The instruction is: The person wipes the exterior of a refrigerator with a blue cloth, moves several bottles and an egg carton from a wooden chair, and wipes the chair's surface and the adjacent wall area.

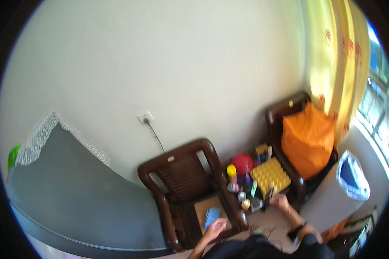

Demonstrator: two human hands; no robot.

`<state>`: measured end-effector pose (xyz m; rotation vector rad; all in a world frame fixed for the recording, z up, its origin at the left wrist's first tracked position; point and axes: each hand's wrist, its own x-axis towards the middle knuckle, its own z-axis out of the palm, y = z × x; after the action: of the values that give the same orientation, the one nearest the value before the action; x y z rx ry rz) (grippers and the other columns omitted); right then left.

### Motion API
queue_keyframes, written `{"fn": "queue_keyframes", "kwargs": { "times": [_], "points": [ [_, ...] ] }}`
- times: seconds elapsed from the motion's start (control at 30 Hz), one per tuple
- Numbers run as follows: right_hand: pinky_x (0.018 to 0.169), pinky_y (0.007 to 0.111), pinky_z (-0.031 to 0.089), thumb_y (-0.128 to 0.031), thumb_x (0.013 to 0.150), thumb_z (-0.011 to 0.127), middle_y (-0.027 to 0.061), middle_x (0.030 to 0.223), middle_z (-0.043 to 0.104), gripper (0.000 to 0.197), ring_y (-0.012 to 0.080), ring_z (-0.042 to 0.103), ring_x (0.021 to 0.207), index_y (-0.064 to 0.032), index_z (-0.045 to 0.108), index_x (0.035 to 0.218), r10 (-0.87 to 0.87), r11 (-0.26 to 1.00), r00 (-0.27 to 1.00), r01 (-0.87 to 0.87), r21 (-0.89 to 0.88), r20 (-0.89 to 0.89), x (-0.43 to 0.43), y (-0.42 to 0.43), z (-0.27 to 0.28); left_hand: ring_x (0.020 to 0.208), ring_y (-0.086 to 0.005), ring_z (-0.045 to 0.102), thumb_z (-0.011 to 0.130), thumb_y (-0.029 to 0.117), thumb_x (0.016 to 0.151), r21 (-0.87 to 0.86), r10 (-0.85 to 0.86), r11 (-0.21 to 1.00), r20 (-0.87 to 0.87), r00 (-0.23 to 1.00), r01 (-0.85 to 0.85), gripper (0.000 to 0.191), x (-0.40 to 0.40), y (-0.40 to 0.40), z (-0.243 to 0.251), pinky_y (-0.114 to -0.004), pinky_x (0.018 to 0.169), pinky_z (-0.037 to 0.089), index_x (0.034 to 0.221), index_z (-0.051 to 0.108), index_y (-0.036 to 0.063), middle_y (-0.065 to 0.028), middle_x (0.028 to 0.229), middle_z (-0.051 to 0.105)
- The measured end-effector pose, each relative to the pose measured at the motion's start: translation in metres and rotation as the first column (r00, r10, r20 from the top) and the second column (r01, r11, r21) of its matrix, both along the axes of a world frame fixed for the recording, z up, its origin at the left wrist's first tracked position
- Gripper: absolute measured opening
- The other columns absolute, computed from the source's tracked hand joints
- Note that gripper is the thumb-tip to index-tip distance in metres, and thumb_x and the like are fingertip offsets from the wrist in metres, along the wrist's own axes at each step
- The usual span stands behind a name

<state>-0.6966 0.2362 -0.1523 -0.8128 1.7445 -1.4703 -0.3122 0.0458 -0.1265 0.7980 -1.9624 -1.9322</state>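
Note:
My left hand (216,227) is over the seat of a dark wooden armchair, beside a blue item (213,216), perhaps cloth or packaging, lying on a brown cardboard piece (201,207). Whether that hand touches the blue item cannot be told. My right hand (279,201), blurred, has its fingers drawn together at a small dark object (268,197) whose kind is unclear. It is just below a yellow egg tray (270,177), near jars and bottles between two chairs. A dark band circles my right wrist.
A wooden armchair (184,174) stands centre; another holds an orange bag (308,139). Between them are a red round object (242,163) and a yellow-capped container (231,170). A tall lined bin (324,191) stands right, a grey refrigerator (84,194) left. A plugged cord (155,134) hangs from the wall.

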Motion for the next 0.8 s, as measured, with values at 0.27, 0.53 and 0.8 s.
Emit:
{"fn": "queue_keyframes", "kwargs": {
  "times": [0.27, 0.53, 0.8],
  "points": [
    [0.054, 0.025, 0.044, -0.003, 0.089, 0.070, 0.0007, 0.068, 0.056, 0.010, 0.0135, 0.056, 0.059, -0.0067, 0.063, 0.083, -0.355, 0.932, 0.677, 0.312, 0.185, 0.645, 0.087, 0.039, -0.030, 0.087, -0.0123, 0.069, 0.065, 0.015, 0.097, 0.031, 0.231, 0.971, 0.131, 0.964, -0.237, 0.025, 0.088, 0.016, -0.039, -0.029, 0.078, 0.055, 0.119, 0.066, 0.0027, -0.0062, 0.099, 0.073],
    [0.056, 0.022, 0.048, -0.011, 0.084, 0.081, -0.0030, 0.074, 0.060, 0.016, 0.0100, 0.062, 0.065, -0.0099, 0.065, 0.086, -0.275, 0.919, 0.837, 0.083, 0.386, 0.473, 0.041, -0.026, -0.026, 0.082, -0.0175, 0.072, 0.065, 0.021, 0.096, -0.217, 0.314, 0.939, 0.216, 0.925, -0.268, 0.024, 0.024, 0.001, -0.005, -0.030, 0.075, 0.056, 0.115, 0.068, 0.0058, -0.0094, 0.093, 0.074],
    [0.058, 0.024, 0.047, -0.011, 0.080, 0.084, -0.0016, 0.073, 0.065, 0.017, 0.0071, 0.059, 0.065, -0.0056, 0.070, 0.086, 0.101, 0.923, 0.959, -0.190, 0.335, 0.265, -0.052, -0.053, -0.073, 0.085, -0.0158, 0.067, 0.064, 0.017, 0.097, -0.256, 0.422, 0.896, 0.229, 0.877, -0.364, 0.023, -0.083, 0.001, 0.009, -0.031, 0.071, 0.056, 0.117, 0.066, 0.0052, -0.0070, 0.097, 0.070]
  ]
}}
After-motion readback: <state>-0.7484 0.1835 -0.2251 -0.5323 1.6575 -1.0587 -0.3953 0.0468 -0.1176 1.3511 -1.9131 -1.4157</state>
